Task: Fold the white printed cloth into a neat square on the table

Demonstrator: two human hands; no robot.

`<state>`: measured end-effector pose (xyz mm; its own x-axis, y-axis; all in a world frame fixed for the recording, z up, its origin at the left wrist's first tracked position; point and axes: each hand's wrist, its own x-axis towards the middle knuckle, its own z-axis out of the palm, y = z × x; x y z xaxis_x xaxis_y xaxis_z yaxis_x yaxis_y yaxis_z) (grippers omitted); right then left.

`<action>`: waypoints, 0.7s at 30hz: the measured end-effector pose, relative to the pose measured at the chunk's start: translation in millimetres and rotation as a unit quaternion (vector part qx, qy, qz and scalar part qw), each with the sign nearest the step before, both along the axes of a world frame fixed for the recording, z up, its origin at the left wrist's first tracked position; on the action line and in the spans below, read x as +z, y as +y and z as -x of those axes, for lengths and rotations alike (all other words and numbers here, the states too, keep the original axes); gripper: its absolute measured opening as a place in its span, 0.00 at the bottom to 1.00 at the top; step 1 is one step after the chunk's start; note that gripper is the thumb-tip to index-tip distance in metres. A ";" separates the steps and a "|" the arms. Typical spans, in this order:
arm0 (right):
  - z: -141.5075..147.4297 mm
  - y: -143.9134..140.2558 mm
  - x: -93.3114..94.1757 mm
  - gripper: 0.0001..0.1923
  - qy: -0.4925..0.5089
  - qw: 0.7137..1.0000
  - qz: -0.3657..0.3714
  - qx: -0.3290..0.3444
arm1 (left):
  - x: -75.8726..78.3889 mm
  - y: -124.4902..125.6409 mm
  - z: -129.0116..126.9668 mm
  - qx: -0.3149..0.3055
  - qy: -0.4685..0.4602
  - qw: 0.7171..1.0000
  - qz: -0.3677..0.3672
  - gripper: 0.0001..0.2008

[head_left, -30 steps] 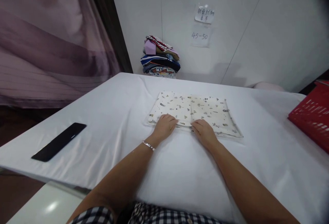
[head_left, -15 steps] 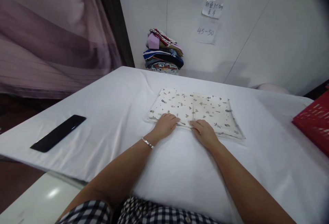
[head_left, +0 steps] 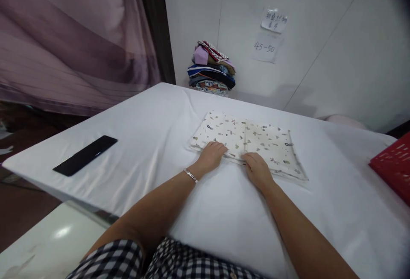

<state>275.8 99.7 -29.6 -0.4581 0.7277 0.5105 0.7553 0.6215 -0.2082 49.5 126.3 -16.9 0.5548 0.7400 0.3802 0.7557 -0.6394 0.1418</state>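
Note:
A folded cream cloth (head_left: 230, 133) with small plant-like prints lies flat, a crease running across its middle. My left hand (head_left: 213, 155) is at its near edge, left of that crease, with fingers together and closed on the edge. Right of the crease, my right hand (head_left: 256, 167) has its fingers bent over the same near edge, thumb tucked low. Both thumbs are mostly hidden, and the cloth's layers show along the near side.
White fabric covers the table (head_left: 144, 116). A black phone-like slab (head_left: 86, 155) lies at left. Beyond the far edge rises a stack of folded fabrics (head_left: 212, 69). At right stands a red basket (head_left: 393, 163); papers (head_left: 265, 47) hang on the wall.
The whole view has shifted slightly, so most things sit a little further right. Both hands stay at the cloth's near edge, and the cloth looks unchanged.

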 end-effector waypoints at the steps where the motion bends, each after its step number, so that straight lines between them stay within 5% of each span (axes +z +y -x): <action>1: -0.5 -0.2 -0.3 0.18 0.004 1.000 -0.003 0.002 | -0.3 0.1 0.5 -0.001 -0.001 1.000 0.000 0.15; 21: -1.5 -3.2 5.9 0.13 -0.020 0.999 0.038 0.019 | 6.4 -3.8 12.0 -0.040 -0.067 0.995 0.059 0.10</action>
<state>277.3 96.4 -23.7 -0.5047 0.7457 0.4349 0.7406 0.6329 -0.2257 37.5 122.5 -10.5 0.5643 0.7386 0.3689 0.6716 -0.6705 0.3152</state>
